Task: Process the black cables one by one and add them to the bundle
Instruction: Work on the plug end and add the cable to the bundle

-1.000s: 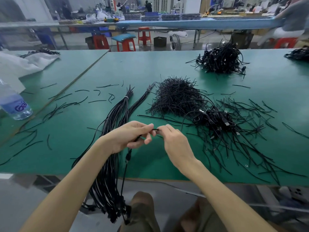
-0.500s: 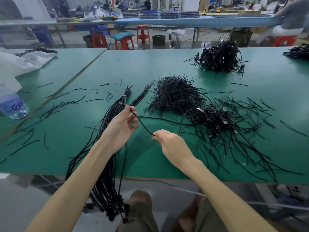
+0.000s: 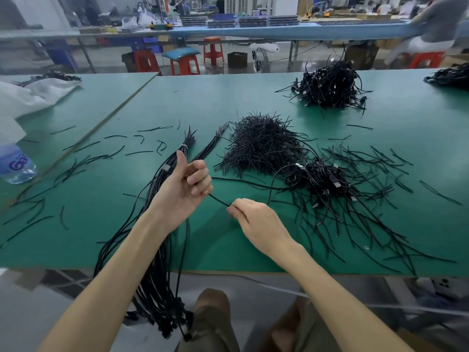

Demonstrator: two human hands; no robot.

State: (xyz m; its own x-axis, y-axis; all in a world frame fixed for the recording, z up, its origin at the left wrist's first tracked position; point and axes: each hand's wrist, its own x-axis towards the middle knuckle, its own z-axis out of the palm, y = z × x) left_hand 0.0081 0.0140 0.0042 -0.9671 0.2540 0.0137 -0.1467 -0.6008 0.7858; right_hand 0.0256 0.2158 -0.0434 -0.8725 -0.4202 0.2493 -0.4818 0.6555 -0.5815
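Black cable [image 3: 218, 200] spans both hands, low over the green worktop [image 3: 228, 97]: left hand [image 3: 182, 189] curled round it, right hand [image 3: 256, 219] pinching it. The bundle [image 3: 160, 288] drapes off the near edge. Red stools [image 3: 213, 50] behind.

A green counter [image 3: 253, 97] fills the foreground of a factory hall, meeting a second green counter [image 3: 101, 100] at 10 o'clock. At 12 o'clock, red plastic stools [image 3: 213, 50], one topped with a blue cushion [image 3: 180, 52], stand on grey floor [image 3: 109, 57] before a long blue counter [image 3: 279, 31].
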